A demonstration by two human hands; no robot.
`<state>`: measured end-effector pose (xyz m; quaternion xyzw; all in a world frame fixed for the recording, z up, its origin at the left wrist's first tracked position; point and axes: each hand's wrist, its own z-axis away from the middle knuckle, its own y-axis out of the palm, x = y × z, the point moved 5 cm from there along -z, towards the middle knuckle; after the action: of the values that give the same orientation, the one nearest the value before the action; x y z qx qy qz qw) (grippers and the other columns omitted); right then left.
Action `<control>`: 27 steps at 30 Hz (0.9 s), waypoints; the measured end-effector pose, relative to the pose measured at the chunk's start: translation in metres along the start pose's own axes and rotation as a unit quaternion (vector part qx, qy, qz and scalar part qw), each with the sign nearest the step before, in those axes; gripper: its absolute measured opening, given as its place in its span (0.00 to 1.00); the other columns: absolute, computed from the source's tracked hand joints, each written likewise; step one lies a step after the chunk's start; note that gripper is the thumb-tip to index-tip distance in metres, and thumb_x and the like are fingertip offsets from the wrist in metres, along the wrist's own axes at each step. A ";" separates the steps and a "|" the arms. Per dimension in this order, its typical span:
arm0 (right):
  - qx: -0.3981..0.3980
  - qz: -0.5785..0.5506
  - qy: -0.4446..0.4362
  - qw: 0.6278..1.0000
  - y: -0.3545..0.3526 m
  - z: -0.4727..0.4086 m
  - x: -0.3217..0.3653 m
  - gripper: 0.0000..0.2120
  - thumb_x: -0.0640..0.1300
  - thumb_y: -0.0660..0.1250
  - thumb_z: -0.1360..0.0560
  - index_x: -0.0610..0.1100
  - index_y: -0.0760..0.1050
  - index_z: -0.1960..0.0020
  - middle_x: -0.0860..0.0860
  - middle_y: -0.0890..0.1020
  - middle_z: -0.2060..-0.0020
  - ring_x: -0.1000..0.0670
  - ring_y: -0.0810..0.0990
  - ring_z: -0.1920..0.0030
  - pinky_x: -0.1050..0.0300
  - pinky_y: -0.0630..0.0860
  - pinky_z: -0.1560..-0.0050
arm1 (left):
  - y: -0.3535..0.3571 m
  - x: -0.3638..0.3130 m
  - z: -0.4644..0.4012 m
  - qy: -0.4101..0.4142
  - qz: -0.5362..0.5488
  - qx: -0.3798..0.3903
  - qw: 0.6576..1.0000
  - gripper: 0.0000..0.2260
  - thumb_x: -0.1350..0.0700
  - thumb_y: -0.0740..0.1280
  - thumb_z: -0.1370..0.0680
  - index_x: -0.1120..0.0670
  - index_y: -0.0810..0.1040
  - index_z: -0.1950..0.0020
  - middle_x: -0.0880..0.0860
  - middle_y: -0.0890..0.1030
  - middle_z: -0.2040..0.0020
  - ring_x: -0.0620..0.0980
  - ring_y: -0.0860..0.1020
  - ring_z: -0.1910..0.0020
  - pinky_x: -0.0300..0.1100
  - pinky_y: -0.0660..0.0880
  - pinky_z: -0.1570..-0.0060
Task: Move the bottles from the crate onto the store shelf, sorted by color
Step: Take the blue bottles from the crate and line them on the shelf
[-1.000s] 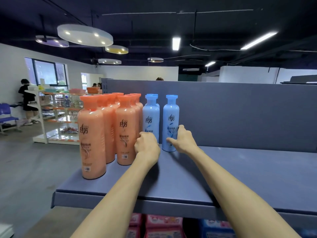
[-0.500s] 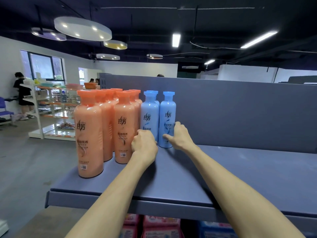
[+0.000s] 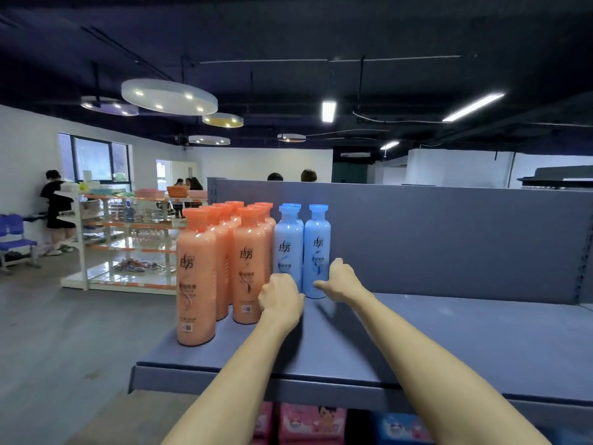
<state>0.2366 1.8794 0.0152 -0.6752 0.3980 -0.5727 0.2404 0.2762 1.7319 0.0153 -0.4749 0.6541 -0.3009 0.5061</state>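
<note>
Head view, and both hands are up at the store shelf [image 3: 481, 342] right now. Orange bottles [image 3: 221, 261] stand packed in rows at the left end, and the blue ones sit directly to their right, so the colours stay in separate blocks. The left hand [image 3: 281, 301] is curled in a fist low on the left blue bottle [image 3: 288, 242]; from behind I cannot tell whether the fingers truly wrap it or only rest against it. The right hand [image 3: 340, 281] curls round the base of the right blue bottle [image 3: 317, 248], thumb pointing left across its front, fingers hidden behind. My read: gripping low keeps the tall bottles upright while they are nudged snug against the orange block. A second blue cap peeks out behind the left blue bottle. No crate shows anywhere here. Pink and blue packs [image 3: 308, 425] sit on the level below. Across the room, another rack [image 3: 128, 239] and a few people.
</note>
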 end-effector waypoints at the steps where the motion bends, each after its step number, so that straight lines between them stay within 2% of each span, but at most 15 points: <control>1: -0.005 0.012 -0.006 1.000 -0.006 0.005 0.001 0.21 0.49 0.70 0.24 0.38 0.63 0.42 0.41 0.71 0.42 0.45 0.72 0.53 0.52 0.70 0.54 | 0.000 0.001 0.004 0.005 -0.004 -0.006 1.000 0.18 0.51 0.68 0.22 0.61 0.75 0.38 0.58 0.76 0.41 0.59 0.78 0.42 0.46 0.75 0.49; 3: -0.010 0.030 -0.017 0.999 -0.018 0.016 0.004 0.21 0.50 0.70 0.25 0.40 0.62 0.45 0.42 0.72 0.43 0.45 0.72 0.52 0.52 0.71 0.54 | -0.002 0.002 0.011 0.008 0.004 -0.020 1.000 0.16 0.54 0.68 0.22 0.62 0.74 0.39 0.58 0.77 0.42 0.59 0.78 0.43 0.45 0.75 0.51; 6: -0.019 0.047 -0.032 0.998 -0.031 0.033 0.009 0.24 0.50 0.70 0.24 0.39 0.64 0.38 0.43 0.74 0.45 0.44 0.74 0.52 0.52 0.72 0.54 | -0.010 0.001 0.020 0.025 0.004 -0.046 0.999 0.16 0.56 0.68 0.23 0.63 0.71 0.39 0.59 0.78 0.43 0.59 0.79 0.44 0.46 0.76 0.52; 8: -0.033 0.058 -0.043 0.997 -0.036 0.046 0.011 0.23 0.49 0.69 0.23 0.39 0.64 0.36 0.44 0.75 0.47 0.44 0.76 0.51 0.52 0.73 0.54 | -0.015 -0.002 0.026 0.048 -0.012 -0.055 0.997 0.16 0.55 0.67 0.23 0.61 0.71 0.40 0.58 0.78 0.43 0.59 0.79 0.44 0.46 0.75 0.52; 13: -0.053 0.146 -0.082 0.984 -0.040 0.085 0.006 0.15 0.46 0.61 0.20 0.42 0.66 0.37 0.44 0.77 0.43 0.41 0.77 0.48 0.48 0.75 0.51 | -0.028 0.006 0.049 0.101 -0.039 -0.074 0.991 0.15 0.49 0.65 0.24 0.56 0.71 0.43 0.56 0.78 0.47 0.60 0.78 0.48 0.46 0.68 0.57; 17: -0.065 0.178 -0.100 0.977 -0.046 0.114 -0.008 0.13 0.47 0.61 0.20 0.43 0.66 0.38 0.46 0.78 0.44 0.41 0.77 0.48 0.48 0.75 0.50 | -0.039 0.029 0.063 0.114 -0.022 -0.102 0.988 0.17 0.46 0.67 0.26 0.53 0.73 0.42 0.55 0.81 0.49 0.61 0.79 0.50 0.47 0.71 0.56; 20: -0.072 0.184 -0.102 0.975 -0.047 0.128 -0.011 0.12 0.47 0.61 0.20 0.43 0.66 0.39 0.46 0.78 0.44 0.40 0.77 0.48 0.49 0.73 0.52 | -0.041 0.018 0.083 0.148 -0.013 -0.109 0.983 0.17 0.46 0.67 0.26 0.53 0.74 0.42 0.54 0.81 0.50 0.60 0.79 0.52 0.46 0.70 0.58; 24: -0.079 0.175 -0.115 0.975 -0.046 0.160 -0.010 0.15 0.47 0.61 0.20 0.45 0.66 0.35 0.47 0.78 0.43 0.41 0.77 0.46 0.47 0.75 0.50 | -0.043 0.007 0.125 0.223 0.039 -0.157 0.961 0.16 0.46 0.67 0.25 0.53 0.75 0.41 0.51 0.81 0.46 0.56 0.80 0.50 0.49 0.77 0.57; 27: -0.117 0.157 -0.148 0.970 -0.045 0.210 -0.020 0.20 0.48 0.62 0.21 0.47 0.63 0.31 0.50 0.76 0.43 0.45 0.78 0.48 0.46 0.77 0.52 | -0.038 0.013 0.171 0.287 0.112 -0.211 0.928 0.14 0.48 0.69 0.26 0.52 0.78 0.43 0.47 0.81 0.48 0.51 0.81 0.54 0.48 0.78 0.63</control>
<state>0.4506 1.8938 -0.0095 -0.7049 0.5233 -0.3713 0.3025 0.4503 1.7204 -0.0088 -0.3875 0.8689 -0.2207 0.2149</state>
